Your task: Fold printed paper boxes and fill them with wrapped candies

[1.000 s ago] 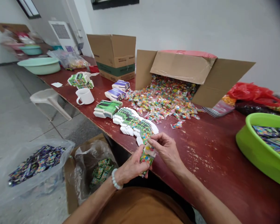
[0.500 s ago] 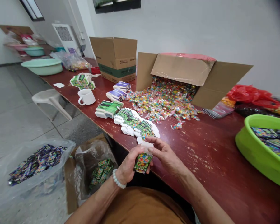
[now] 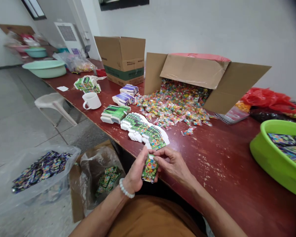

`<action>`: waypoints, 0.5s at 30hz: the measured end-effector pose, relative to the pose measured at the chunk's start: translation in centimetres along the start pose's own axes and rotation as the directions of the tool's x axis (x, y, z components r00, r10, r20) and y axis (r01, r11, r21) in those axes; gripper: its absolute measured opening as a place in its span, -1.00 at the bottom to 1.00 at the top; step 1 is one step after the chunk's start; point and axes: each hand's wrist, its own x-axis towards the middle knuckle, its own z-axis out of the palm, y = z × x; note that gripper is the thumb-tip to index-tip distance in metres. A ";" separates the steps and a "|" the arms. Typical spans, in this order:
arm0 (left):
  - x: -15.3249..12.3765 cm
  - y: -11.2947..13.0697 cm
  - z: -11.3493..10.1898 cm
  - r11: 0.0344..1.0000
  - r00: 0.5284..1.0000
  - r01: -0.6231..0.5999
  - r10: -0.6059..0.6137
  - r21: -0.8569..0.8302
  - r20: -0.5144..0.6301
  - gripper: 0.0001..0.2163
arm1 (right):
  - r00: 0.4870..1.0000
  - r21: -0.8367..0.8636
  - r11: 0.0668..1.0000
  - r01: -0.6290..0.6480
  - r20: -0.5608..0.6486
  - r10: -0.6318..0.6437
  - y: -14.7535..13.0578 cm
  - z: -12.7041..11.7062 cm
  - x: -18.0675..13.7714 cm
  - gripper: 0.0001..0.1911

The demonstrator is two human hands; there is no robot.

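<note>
Held over the near table edge is a small green printed candy box (image 3: 150, 169). My left hand (image 3: 137, 171) is wrapped around its left side and back, a beaded bracelet on the wrist. At its top edge, my right hand (image 3: 171, 162) pinches the end with thumb and fingers, beside a small white patch. Just beyond the hands lies a fanned row of flat green cartons (image 3: 144, 130), white flaps showing. Behind that row, small wrapped candies (image 3: 172, 105) spill from a tipped cardboard box (image 3: 194, 72).
Left along the red table (image 3: 212, 171) are a green carton stack (image 3: 115, 114), purple cartons (image 3: 124, 98) and a white mug (image 3: 91, 100). At right stands a lime-green basin (image 3: 268, 158) of packets. Below left are a plastic-lined box (image 3: 76, 194), a bag of packets (image 3: 43, 169) and a stool (image 3: 51, 101).
The white flap that stood up at the box's top is now folded down, with only a small white patch showing. My right fingers have closed in on that end.
</note>
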 end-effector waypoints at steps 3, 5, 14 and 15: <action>0.0 -0.4 -0.1 0.995 0.998 -0.057 0.060 0.083 -0.026 -0.48 | 0.997 0.135 0.988 -0.081 0.023 0.078 0.0 0.3 0.6 -0.75; 0.1 -0.6 -0.3 0.992 0.998 -0.063 0.066 0.111 -0.018 -0.45 | 0.997 0.159 0.984 -0.082 0.014 0.080 -0.3 0.3 0.8 -0.73; 0.8 -0.1 -0.6 0.986 0.990 0.138 -0.134 -0.098 0.042 -0.67 | 0.978 -0.185 0.963 0.198 -0.028 -0.206 -0.5 -0.5 0.0 -0.86; 0.9 -0.1 -0.5 0.986 0.989 0.144 -0.141 -0.082 0.046 -0.65 | 0.989 -0.165 0.976 0.140 -0.025 -0.146 -0.3 -0.5 0.1 -0.85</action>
